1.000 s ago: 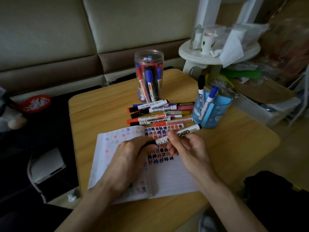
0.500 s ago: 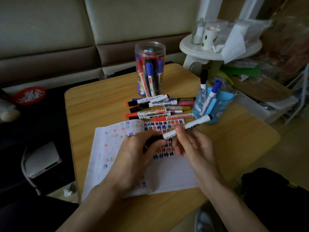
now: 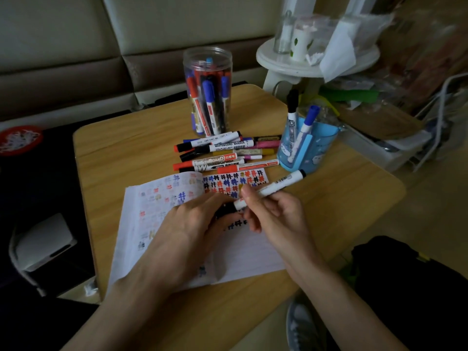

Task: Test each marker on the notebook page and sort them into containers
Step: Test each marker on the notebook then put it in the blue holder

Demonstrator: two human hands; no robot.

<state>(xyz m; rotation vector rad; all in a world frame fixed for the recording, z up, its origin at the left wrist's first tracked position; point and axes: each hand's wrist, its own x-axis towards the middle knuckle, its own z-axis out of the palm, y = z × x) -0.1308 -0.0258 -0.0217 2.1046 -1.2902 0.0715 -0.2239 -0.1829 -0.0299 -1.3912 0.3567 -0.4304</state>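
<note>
An open notebook (image 3: 243,252) lies on the wooden table (image 3: 121,153), its page covered with coloured test marks. Over it I hold a white marker (image 3: 273,188) with black ends. My right hand (image 3: 276,216) grips its barrel. My left hand (image 3: 192,224) pinches the black cap at its lower end. Several loose markers (image 3: 222,154) lie in a pile behind the notebook. A clear jar (image 3: 208,92) full of markers stands behind the pile. A blue holder (image 3: 302,150) at the right has two markers upright in it.
A white round stool (image 3: 316,62) with cups and paper stands behind the table at the right. A padded bench back runs along the rear. A white box (image 3: 43,243) sits low at the left. A dark bag (image 3: 410,282) lies at the lower right.
The marker's far end has swung up and to the right, toward the blue holder. My left hand stays on the black cap, and both hands remain over the page.
</note>
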